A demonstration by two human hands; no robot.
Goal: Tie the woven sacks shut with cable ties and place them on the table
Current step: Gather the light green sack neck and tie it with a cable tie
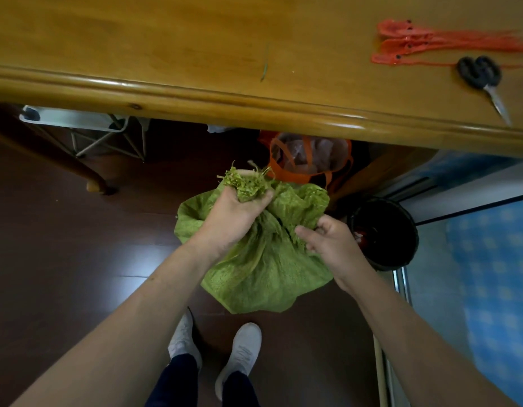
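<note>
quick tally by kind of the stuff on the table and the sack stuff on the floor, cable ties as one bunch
Green woven sack: 1, on the floor, neck bunched in the left hand, right hand on its cloth
Bunch of red cable ties: 1, on the table
Black-handled scissors: 1, on the table
Orange-handled bag: 1, under the table
Total: 4

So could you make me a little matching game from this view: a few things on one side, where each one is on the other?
Things:
1. sack
2. cable ties
3. scissors
4. bin

Places:
A. on the floor, right of the sack
B. table, right, nearest the edge
C. gripped at its neck by the left hand
D. table, far right corner

Pairs: 1-C, 2-D, 3-B, 4-A
</note>
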